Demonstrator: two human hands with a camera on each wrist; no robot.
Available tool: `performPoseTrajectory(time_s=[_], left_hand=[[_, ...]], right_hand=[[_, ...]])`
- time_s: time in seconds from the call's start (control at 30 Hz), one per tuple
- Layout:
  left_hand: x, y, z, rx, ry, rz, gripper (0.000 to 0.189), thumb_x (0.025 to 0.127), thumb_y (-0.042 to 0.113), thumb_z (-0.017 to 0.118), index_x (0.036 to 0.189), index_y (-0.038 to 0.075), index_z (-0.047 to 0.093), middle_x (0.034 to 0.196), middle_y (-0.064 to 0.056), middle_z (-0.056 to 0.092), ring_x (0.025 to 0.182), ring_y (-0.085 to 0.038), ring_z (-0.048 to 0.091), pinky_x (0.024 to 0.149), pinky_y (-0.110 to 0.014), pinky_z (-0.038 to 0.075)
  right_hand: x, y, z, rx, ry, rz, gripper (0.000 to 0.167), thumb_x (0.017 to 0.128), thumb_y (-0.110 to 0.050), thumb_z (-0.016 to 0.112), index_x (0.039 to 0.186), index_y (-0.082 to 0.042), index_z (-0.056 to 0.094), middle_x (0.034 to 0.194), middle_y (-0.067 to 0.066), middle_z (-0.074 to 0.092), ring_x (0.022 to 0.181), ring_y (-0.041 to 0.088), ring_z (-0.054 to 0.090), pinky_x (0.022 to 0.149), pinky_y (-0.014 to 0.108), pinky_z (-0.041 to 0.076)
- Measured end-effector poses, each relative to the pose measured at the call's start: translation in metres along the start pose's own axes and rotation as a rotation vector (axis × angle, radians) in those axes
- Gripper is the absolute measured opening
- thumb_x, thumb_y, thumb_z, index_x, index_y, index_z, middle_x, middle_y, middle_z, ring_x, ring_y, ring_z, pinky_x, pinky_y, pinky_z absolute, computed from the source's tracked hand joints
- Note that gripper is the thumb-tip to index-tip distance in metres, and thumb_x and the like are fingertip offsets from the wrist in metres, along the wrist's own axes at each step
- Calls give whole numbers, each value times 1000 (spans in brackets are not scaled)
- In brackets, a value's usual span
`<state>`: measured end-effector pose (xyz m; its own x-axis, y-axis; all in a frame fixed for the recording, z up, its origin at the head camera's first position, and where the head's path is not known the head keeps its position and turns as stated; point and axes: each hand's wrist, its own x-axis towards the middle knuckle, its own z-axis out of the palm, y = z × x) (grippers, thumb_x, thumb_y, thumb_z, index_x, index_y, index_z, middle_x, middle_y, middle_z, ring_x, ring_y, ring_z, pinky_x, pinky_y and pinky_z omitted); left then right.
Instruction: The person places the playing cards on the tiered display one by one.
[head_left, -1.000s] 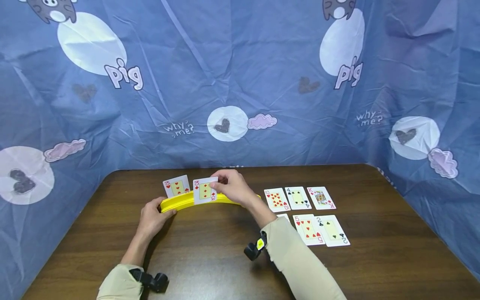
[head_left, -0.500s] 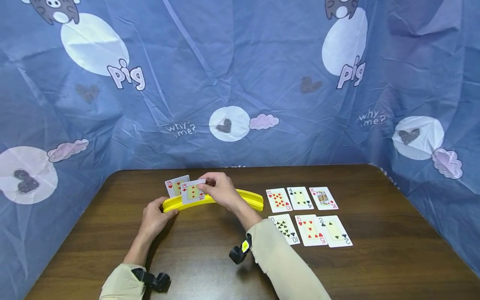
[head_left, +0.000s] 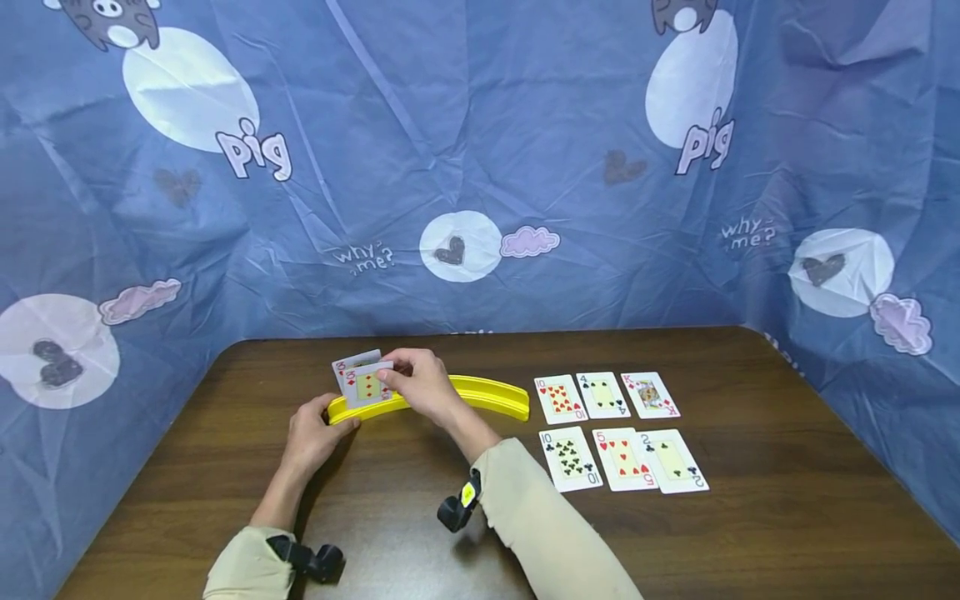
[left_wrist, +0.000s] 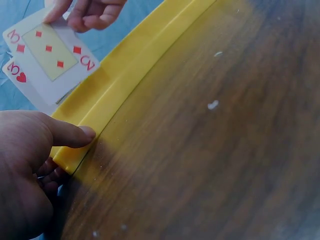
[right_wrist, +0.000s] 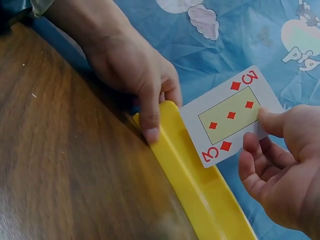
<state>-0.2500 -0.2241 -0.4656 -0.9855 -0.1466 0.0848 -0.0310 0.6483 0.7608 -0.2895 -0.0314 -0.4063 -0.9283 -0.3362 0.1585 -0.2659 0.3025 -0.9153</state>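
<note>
A curved yellow card holder (head_left: 491, 396) lies on the table, and my left hand (head_left: 310, 433) grips its left end, thumb on the near side. Between the thumb and fingers of my right hand (head_left: 426, 385) is a three of diamonds (right_wrist: 231, 115), pinched by its right edge. The card's lower edge is right at the holder's groove, tilted in the left wrist view. Behind it a three of hearts (left_wrist: 21, 85) stands at the holder's left part, mostly covered by the diamond card.
To the right, cards lie face up in two rows. The back row has a ten of hearts (head_left: 559, 400), a four of spades (head_left: 602, 396) and a king of diamonds (head_left: 650, 396). In front are a ten of clubs (head_left: 570, 458), a five of hearts (head_left: 622, 458) and a two of clubs (head_left: 672, 462).
My right hand has carried the three of diamonds leftward along the holder, so it now overlaps the three of hearts. The left hand keeps its grip on the holder's end.
</note>
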Motion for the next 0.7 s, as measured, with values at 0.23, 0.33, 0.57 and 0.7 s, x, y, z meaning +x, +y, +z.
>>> performPoseTrajectory(time_s=[0.23,0.33,0.57,0.7], left_hand=[[0,0,-1,-4,37,39,35,82,9,76,113,-5,67,97,-20,68,85,-23,54,74,-31,39],[0,0,0,-1,42,43,34,82,8,76,113,-4,68,96,-19,67,85,-25,54,74,-32,39],[0,0,0,-4,42,45,35,82,7,74,114,-5,67,96,-20,67,86,-25,54,74,-32,39],[0,-2,-1,0,56,59,34,81,7,75,112,-5,67,92,-19,67,82,-22,53,72,-31,39]], right_hand=[[2,4,13,-8,9,0,17,96,-16,66,107,-5,74,98,10,75,77,5,56,68,16,44],[3,5,17,3,17,-4,17,95,-16,67,105,-4,74,99,12,76,76,5,56,68,17,44],[4,8,21,-39,11,-11,16,96,-18,66,105,-8,75,96,8,74,76,3,54,69,15,44],[3,8,24,-45,2,-18,16,96,-18,66,105,-7,75,94,9,74,75,3,54,67,15,43]])
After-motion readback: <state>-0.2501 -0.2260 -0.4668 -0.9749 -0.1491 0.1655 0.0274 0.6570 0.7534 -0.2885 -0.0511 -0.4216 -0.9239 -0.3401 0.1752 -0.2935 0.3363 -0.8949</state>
